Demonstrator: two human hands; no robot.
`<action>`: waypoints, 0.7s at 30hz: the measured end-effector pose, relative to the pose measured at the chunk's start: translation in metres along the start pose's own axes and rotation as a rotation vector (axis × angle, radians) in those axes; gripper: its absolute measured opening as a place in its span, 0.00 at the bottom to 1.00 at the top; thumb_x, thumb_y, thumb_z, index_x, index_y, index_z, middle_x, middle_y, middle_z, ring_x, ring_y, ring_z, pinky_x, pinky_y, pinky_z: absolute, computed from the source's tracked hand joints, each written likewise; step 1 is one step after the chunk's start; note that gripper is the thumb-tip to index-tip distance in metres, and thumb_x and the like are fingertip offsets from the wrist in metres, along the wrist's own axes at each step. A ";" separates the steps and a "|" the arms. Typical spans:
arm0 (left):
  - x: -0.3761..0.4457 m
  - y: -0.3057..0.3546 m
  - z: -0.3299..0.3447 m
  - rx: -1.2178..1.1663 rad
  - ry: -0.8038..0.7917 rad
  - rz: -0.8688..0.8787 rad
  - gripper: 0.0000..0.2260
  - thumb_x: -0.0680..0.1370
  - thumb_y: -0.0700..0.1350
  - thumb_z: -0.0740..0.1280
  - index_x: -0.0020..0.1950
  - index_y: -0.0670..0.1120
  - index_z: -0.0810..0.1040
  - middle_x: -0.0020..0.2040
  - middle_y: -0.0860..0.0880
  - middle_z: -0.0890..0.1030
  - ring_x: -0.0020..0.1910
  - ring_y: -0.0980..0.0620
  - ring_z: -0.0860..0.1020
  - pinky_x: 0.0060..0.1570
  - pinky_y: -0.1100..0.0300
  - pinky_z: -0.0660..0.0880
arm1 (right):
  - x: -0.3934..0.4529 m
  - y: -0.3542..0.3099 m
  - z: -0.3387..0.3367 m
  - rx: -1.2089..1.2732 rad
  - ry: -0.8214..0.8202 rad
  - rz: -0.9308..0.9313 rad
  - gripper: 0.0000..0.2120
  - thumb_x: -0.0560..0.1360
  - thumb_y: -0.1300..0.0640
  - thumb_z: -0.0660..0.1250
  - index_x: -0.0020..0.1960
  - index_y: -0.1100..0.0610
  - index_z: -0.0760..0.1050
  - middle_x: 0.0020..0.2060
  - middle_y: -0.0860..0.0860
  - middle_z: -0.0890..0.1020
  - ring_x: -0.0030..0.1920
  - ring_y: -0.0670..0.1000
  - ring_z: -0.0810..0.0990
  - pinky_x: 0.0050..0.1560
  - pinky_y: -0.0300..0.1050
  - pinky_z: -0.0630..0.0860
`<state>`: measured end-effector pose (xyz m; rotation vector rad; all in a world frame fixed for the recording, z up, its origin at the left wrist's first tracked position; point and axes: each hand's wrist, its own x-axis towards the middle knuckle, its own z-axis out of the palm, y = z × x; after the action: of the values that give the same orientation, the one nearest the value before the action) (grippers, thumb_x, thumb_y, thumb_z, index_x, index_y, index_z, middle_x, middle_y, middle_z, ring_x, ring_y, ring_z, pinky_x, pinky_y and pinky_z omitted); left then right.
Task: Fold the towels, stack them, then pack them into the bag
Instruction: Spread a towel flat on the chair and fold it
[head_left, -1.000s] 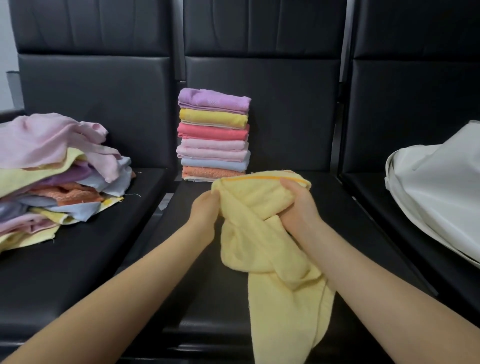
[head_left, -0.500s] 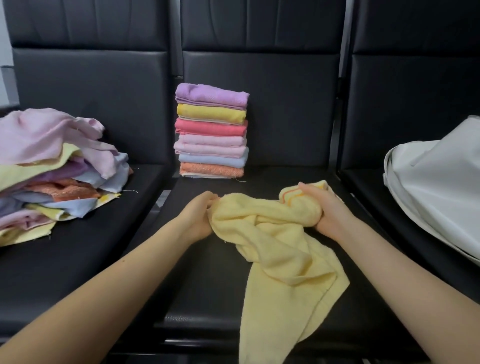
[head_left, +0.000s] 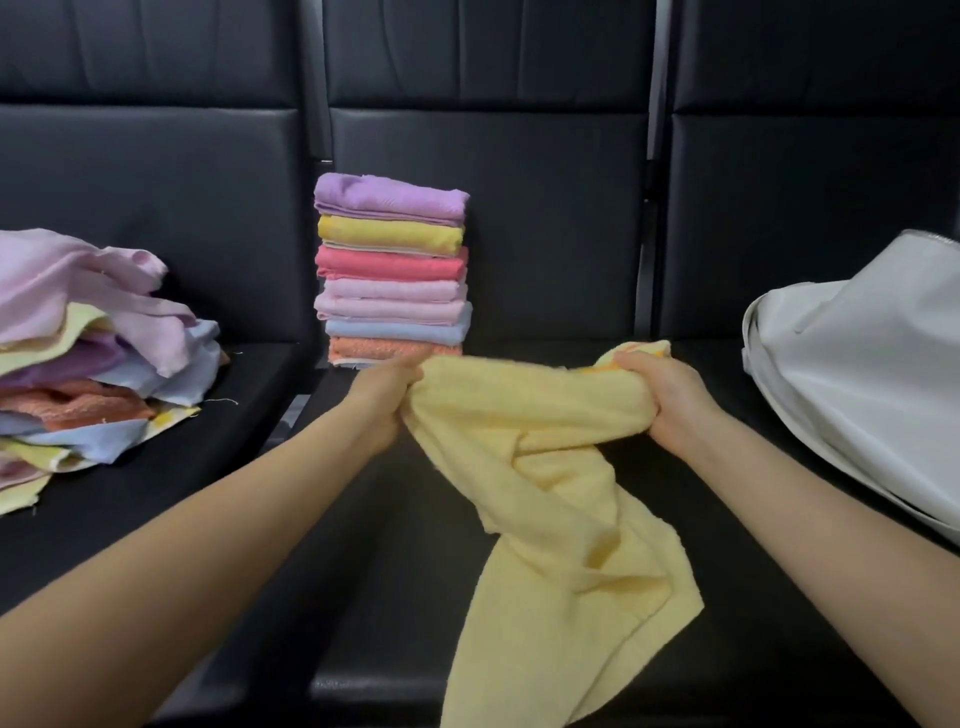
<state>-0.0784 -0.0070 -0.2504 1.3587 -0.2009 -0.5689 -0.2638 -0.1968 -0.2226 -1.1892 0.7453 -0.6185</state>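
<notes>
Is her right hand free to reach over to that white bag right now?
Probably not yet. The right hand grips one end of the yellow towel, and the left hand grips the other. Nothing lies between it and the white bag, so letting go would free the way.

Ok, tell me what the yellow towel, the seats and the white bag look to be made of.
Yellow towel: soft terry-like cloth, matte and fuzzy, bunching in limp folds between the hands.
Seats: black leather or a vinyl imitation, smooth with a dull sheen and stitched panels; which one cannot be told.
White bag: thin smooth fabric, probably synthetic or canvas, faintly glossy, with broad creases.
</notes>
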 end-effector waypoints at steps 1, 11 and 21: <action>0.003 0.008 0.006 -0.019 0.080 0.064 0.09 0.79 0.42 0.67 0.58 0.45 0.79 0.55 0.47 0.81 0.48 0.51 0.80 0.46 0.57 0.78 | 0.005 -0.007 0.000 -0.035 0.007 -0.038 0.04 0.76 0.61 0.68 0.49 0.55 0.75 0.47 0.53 0.78 0.49 0.53 0.79 0.62 0.54 0.75; 0.055 0.037 0.019 0.587 0.268 0.304 0.17 0.83 0.48 0.57 0.72 0.50 0.67 0.59 0.48 0.75 0.44 0.55 0.73 0.35 0.69 0.68 | 0.092 -0.046 0.001 -0.375 0.271 -0.318 0.35 0.78 0.64 0.63 0.80 0.51 0.51 0.76 0.53 0.61 0.72 0.55 0.66 0.61 0.43 0.69; -0.004 -0.014 0.004 0.838 0.135 0.183 0.23 0.78 0.55 0.64 0.68 0.44 0.67 0.64 0.41 0.73 0.59 0.41 0.76 0.56 0.47 0.77 | 0.037 0.016 -0.034 -0.617 0.214 0.023 0.28 0.75 0.49 0.70 0.69 0.63 0.67 0.54 0.57 0.77 0.46 0.52 0.76 0.43 0.45 0.76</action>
<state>-0.0877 -0.0099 -0.2622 2.1526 -0.4827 -0.2285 -0.2672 -0.2413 -0.2513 -1.6891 1.1823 -0.5140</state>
